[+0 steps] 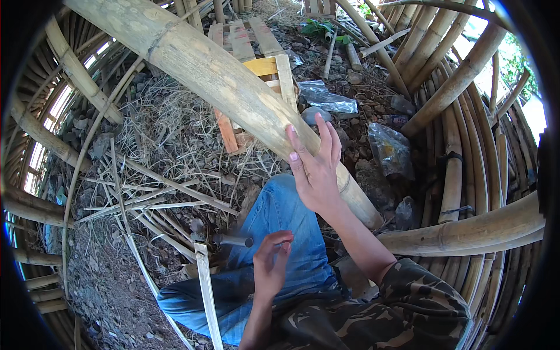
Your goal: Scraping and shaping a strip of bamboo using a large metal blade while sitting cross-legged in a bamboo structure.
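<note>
A thick bamboo pole (pixel 227 76) slants from the upper left down to beside my knee. My right hand (pixel 318 169) lies on its lower part, fingers stretched out, not wrapped round it. My left hand (pixel 271 262) hovers over my jeans with fingers loosely bent; I see nothing in it. Close to its left is a grey, cylinder-shaped metal piece (pixel 236 240), somewhat blurred; whether it has a handle I cannot tell. A pale, narrow wooden strip (pixel 207 291) stands slanted beside my bent leg, its top near that metal piece.
Split bamboo strips (pixel 157 201) and dry shavings litter the soil at left. Beyond the pole lies a broken wooden crate (pixel 265 66). Clear plastic bags (pixel 392 150) lie to its right. Bamboo walls (pixel 452 157) curve around both sides, with a thick horizontal pole (pixel 466 230) at right.
</note>
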Tool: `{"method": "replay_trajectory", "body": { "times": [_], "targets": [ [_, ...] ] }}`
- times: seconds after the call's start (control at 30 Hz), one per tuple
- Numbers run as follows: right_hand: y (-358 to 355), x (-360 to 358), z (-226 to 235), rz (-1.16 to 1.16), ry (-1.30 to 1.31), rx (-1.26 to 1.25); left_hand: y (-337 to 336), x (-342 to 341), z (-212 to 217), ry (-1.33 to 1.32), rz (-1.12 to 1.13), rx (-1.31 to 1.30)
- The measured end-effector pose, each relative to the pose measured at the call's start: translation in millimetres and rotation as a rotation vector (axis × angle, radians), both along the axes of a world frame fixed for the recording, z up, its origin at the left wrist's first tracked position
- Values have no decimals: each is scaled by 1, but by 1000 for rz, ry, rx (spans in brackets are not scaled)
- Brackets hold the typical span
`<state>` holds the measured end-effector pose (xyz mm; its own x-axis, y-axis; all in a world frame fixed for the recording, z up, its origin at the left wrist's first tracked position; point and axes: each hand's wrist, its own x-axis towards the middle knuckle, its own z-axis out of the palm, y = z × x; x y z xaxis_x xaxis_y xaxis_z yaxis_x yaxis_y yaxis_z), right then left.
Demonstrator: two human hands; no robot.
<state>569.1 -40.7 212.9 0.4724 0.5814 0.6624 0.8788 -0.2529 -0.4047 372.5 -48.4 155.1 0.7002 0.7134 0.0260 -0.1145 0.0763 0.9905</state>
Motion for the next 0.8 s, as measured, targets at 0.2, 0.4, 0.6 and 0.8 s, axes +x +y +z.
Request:
{"method": "replay_trajectory", "body": {
  "times": [0.2, 0.4, 0.6, 0.8],
  "targets": [
    [-1, 0, 4, 49, 168, 57, 0, -1, -1, 12, 14, -4],
    [-14, 17, 23, 207, 635, 223, 1, 2, 7, -35, 8, -105],
    [-32, 13, 31, 509, 1652, 859, 15, 3, 11, -86, 30, -146],
    [-42, 3, 36, 664, 2105, 836, 27, 0, 15, -95, 57, -150]
  ]
}}
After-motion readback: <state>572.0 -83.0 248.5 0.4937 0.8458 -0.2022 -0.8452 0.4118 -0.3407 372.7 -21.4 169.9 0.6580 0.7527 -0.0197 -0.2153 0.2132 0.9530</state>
